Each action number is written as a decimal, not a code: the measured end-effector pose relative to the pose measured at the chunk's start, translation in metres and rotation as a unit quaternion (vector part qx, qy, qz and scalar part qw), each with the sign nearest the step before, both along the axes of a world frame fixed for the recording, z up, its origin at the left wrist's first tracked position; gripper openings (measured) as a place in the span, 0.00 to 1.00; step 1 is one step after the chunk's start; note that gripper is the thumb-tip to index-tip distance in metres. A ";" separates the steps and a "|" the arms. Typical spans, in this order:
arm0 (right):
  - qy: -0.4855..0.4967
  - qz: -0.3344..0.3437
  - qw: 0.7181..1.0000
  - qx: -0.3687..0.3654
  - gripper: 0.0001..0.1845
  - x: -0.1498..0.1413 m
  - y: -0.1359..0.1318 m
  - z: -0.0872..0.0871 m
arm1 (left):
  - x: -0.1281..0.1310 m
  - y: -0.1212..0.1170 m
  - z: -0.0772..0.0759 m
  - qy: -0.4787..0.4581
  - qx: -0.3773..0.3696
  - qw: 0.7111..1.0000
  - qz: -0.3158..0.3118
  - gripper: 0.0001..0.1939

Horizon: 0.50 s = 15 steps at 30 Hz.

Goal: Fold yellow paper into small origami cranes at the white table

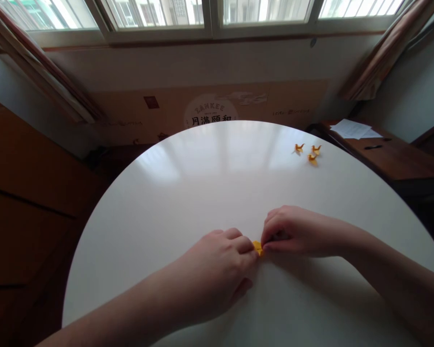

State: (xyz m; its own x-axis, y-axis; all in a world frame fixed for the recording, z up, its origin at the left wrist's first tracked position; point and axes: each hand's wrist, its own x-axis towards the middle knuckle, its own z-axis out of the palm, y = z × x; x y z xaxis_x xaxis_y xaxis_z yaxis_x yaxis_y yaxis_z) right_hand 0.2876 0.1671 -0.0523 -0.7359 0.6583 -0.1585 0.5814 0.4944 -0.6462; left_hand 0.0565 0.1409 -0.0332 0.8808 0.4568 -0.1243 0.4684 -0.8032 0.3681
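A small piece of folded yellow paper (258, 248) lies on the white round table (210, 193), between my two hands. My left hand (224, 262) reaches in from the lower left, its curled fingers closed on the paper's left side. From the right, my right hand (292, 231) pinches the paper's right edge between thumb and fingertips. The fingers cover much of the paper, so its full shape is hidden. Toward the table's far right stand three small origami birds in orange-yellow paper, one of them a front bird (312, 159).
White paper sheets (352, 129) and a dark slim object (373, 147) lie on a brown wooden desk (412, 156) at the right. Beyond the table is a printed cardboard panel (123, 106) below the windows. A wooden cabinet (25, 202) stands at the left.
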 end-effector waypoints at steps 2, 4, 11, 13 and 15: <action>-0.003 0.001 1.000 0.007 0.07 -0.001 -0.001 0.000 | -0.001 0.000 -0.001 0.010 0.004 1.000 0.000 0.12; -0.005 0.003 1.000 0.020 0.06 -0.001 -0.002 0.000 | -0.001 0.000 -0.001 0.016 0.006 1.000 0.000 0.13; -0.019 0.016 0.998 0.064 0.05 -0.001 -0.005 -0.001 | -0.003 0.000 -0.002 -0.021 0.012 1.000 -0.014 0.13; -0.019 0.018 0.997 0.071 0.05 -0.002 -0.005 -0.001 | -0.003 0.000 -0.001 -0.022 0.017 1.000 -0.014 0.15; -0.016 0.020 0.997 0.071 0.05 -0.002 -0.005 0.000 | -0.003 -0.001 -0.001 -0.015 0.019 1.000 -0.014 0.18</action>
